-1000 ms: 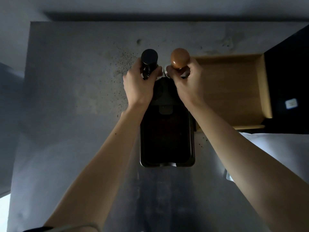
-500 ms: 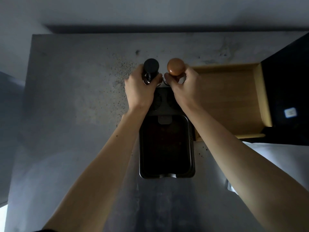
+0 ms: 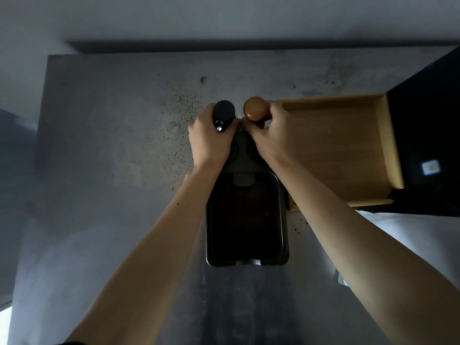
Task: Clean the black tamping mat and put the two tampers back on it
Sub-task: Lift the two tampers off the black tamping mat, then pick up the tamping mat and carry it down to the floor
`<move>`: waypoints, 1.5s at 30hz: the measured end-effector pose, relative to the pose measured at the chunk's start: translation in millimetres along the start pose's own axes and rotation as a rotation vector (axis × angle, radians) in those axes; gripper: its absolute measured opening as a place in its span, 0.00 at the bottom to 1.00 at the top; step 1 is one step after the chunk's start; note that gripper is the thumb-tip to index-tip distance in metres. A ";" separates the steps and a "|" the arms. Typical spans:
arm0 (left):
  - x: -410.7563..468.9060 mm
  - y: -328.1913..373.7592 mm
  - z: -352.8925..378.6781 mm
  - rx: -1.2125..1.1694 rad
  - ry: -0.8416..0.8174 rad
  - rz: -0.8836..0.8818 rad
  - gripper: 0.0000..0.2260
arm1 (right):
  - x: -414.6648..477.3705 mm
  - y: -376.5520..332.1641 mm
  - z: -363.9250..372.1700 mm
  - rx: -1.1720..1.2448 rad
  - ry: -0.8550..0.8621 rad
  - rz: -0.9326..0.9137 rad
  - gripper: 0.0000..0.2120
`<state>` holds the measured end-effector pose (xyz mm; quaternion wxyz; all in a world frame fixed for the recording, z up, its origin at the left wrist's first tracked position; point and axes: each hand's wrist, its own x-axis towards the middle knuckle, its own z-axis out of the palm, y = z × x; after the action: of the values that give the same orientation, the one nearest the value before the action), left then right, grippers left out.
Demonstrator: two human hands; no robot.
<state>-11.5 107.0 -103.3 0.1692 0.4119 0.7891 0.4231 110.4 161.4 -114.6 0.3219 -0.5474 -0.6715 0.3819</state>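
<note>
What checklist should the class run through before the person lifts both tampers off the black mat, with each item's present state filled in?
1. Left hand closed around the black-handled tamper: ok.
2. Right hand closed around the brown-handled tamper: ok.
3. Both tampers upright at the far end of the black tamping mat: ok.
4. Tamper bases clear of the mat: cannot tell, the hands hide them.
5. Bare counter to the left for setting the tampers down: ok, though scattered coffee grounds lie near the mat.
6. Mat surface clean: cannot tell, it is too dark.
</note>
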 end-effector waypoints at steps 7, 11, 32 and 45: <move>0.3 -2.7 1.7 0.013 -0.069 -0.029 0.10 | -3.3 -5.3 -2.4 -0.054 -0.024 0.029 0.15; 0.9 -2.4 2.9 0.057 -0.097 -0.046 0.12 | -4.0 -7.2 -2.8 -0.087 -0.026 0.026 0.14; -67.7 -18.0 -31.9 -0.110 -0.261 -0.255 0.28 | -82.6 -4.5 -29.8 0.077 -0.007 0.131 0.24; -146.9 -21.3 -61.4 -0.305 -0.310 -0.469 0.22 | -185.8 -9.1 -49.7 0.254 -0.026 0.419 0.23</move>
<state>28.6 -48.4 -96.6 0.4401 0.2481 0.7548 0.4184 184.2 -13.9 -84.5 0.2933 -0.6249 -0.4941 0.5285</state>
